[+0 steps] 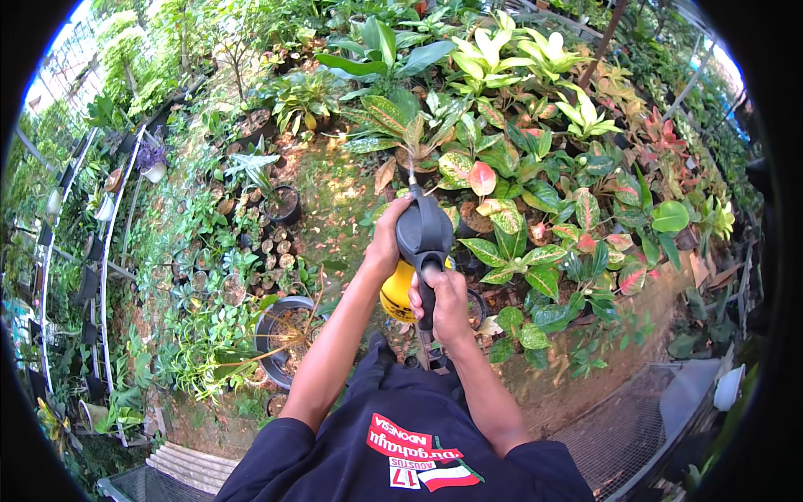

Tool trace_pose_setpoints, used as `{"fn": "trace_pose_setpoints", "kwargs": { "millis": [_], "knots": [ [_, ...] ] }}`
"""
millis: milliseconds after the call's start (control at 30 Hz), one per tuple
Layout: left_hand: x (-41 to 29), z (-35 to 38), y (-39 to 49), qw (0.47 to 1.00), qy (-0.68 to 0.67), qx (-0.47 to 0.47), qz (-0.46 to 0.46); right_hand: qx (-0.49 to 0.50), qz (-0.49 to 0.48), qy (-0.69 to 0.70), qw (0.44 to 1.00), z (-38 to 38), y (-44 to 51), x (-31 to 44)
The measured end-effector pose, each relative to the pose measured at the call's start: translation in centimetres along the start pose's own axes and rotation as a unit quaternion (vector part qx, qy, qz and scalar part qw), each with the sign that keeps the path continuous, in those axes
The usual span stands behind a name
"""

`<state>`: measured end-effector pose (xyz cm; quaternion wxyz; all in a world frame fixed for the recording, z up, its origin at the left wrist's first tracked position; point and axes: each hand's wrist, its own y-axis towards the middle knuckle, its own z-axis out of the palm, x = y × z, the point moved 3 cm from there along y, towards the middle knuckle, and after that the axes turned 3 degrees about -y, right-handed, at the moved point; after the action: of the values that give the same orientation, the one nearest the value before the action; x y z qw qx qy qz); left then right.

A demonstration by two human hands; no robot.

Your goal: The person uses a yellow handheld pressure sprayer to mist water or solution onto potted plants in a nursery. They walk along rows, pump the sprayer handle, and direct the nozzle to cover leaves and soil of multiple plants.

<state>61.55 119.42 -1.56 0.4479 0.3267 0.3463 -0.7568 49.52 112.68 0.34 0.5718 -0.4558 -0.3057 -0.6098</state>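
A hand-held pump sprayer with a black head [424,227] and a yellow tank [399,295] is held out in front of my body. My right hand [446,302] wraps its black handle, the thumb on top by the trigger. Against the left side of the head, near the nozzle [412,181], my left hand [385,233] supports it. A thin pale streak of spray leaves the nozzle away from me. Just beyond it stands a potted aglaonema [411,135] with green and pinkish leaves. The lower part of the tank is partly behind my left forearm.
Dense potted aglaonemas [533,188] crowd the right. A grey pot [276,342] stands by my left forearm, with a black pot [285,206] farther off. White metal rails [119,232] run along the left. Wire mesh [602,420] lies low at the right.
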Motion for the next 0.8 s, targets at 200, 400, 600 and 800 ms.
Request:
{"fn": "trace_pose_setpoints", "kwargs": {
  "millis": [200,400,600,800],
  "knots": [
    [0.8,0.8,-0.1,0.999,0.004,0.026,-0.040,-0.029,0.024,0.042,0.998,-0.7,-0.3,-0.9],
    [2.4,0.8,-0.2,0.998,0.016,-0.002,-0.064,-0.008,0.045,0.011,0.999,-2.5,-0.6,-0.4],
    [5.2,2.3,-1.1,0.999,0.010,-0.008,-0.041,-0.011,0.054,0.000,0.998,-5.5,-2.2,-0.1],
    [9.2,5.9,-3.4,0.998,0.014,-0.023,-0.055,-0.008,0.063,0.028,0.998,-10.1,-5.8,0.3]
  ]
}}
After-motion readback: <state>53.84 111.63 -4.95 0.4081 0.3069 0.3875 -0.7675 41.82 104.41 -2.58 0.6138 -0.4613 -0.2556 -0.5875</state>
